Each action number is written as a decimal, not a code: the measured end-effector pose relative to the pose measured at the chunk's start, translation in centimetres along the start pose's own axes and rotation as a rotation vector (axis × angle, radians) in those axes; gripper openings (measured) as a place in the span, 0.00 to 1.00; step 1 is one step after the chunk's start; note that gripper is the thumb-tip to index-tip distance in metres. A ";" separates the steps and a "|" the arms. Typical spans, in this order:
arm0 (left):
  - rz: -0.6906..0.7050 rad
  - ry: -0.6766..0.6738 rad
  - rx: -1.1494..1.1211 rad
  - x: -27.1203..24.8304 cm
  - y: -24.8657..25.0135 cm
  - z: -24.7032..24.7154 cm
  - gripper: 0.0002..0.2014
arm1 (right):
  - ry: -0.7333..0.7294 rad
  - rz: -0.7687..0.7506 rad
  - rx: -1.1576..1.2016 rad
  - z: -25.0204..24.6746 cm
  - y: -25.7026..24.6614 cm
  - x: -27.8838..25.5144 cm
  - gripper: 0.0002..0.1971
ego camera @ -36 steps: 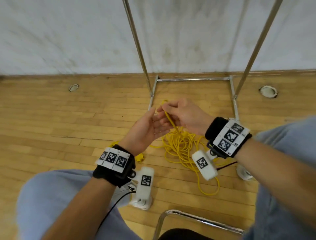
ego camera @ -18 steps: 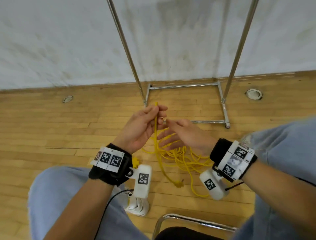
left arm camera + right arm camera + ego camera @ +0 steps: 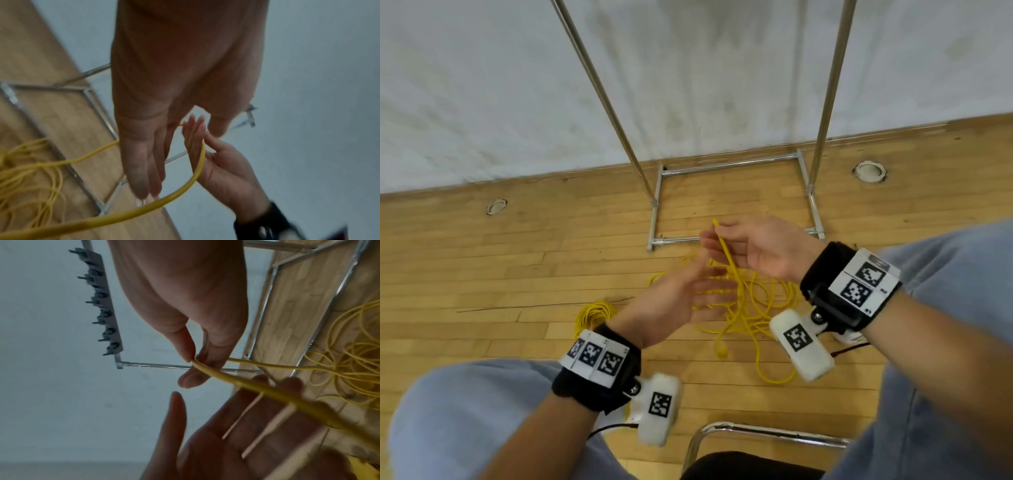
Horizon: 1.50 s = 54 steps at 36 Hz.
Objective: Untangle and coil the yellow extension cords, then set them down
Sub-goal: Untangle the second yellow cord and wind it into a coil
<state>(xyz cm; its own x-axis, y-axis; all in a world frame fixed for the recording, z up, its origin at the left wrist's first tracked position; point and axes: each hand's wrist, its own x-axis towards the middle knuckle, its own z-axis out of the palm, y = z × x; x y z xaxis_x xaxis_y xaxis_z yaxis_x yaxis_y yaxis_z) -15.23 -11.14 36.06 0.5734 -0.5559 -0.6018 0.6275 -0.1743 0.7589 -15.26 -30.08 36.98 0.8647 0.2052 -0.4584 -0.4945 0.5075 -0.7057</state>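
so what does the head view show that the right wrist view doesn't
Only the head view shows a small neat coil on the floor behind the left wrist, a chair frame and two round floor fittings. Only the right wrist view shows a grey pegged bar high on the rack. Both show the right hand pinching the cord, the left hand open beside it, and the loose tangle.

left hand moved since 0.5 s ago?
Yes. The left hand let go of the yellow cord and dropped nearer the person, away from the metal rack base; the right hand pinches the cord now.
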 end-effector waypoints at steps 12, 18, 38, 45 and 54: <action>-0.074 0.090 -0.483 1.4 2.3 -4.2 0.25 | -0.102 -0.111 -0.562 2.8 4.4 -2.7 0.07; 0.135 0.167 -0.501 0.7 3.0 -4.1 0.12 | -0.083 -0.129 -0.794 2.8 5.5 -2.6 0.08; 0.369 0.088 0.267 -2.8 1.4 0.1 0.08 | 0.175 -0.029 0.106 3.2 1.2 -1.5 0.14; 0.239 0.124 0.272 -2.5 0.4 -0.7 0.11 | 0.105 -0.148 0.100 2.1 1.1 -1.8 0.08; 0.244 0.135 -0.237 -1.5 0.4 -1.3 0.20 | -0.022 -0.293 -0.298 3.0 2.3 -2.6 0.10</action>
<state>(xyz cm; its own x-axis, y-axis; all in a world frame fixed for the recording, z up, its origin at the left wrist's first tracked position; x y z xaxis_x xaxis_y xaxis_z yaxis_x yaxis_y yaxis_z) -15.16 -9.33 36.96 0.7758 -0.4427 -0.4495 0.5591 0.1523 0.8150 -18.39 -26.91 38.17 0.9727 0.1072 -0.2056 -0.2281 0.2833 -0.9315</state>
